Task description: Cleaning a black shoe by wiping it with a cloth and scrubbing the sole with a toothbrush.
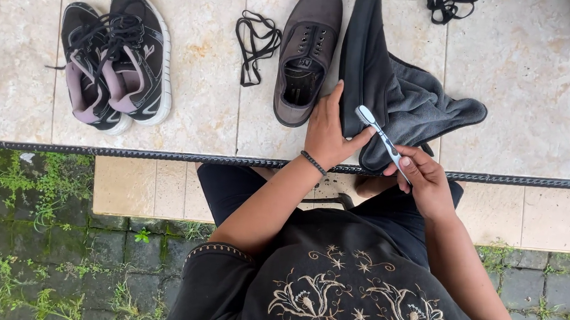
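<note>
The brown shoe (306,56) is the landmark. Left of it lie a black lace (256,45) and a pair of black sneakers (115,57) with mauve linings and white soles. Right of it, a dark grey cloth (407,98); on it a white-and-grey toothbrush (382,138). Beneath them, cream mottled tiles (199,56). Below it, a black shirt (349,289) carries beige floral embroidery.

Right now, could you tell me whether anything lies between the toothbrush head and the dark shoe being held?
Nothing visible does. The toothbrush in the right hand has its head against the dark shoe, which the left hand steadies.
</note>
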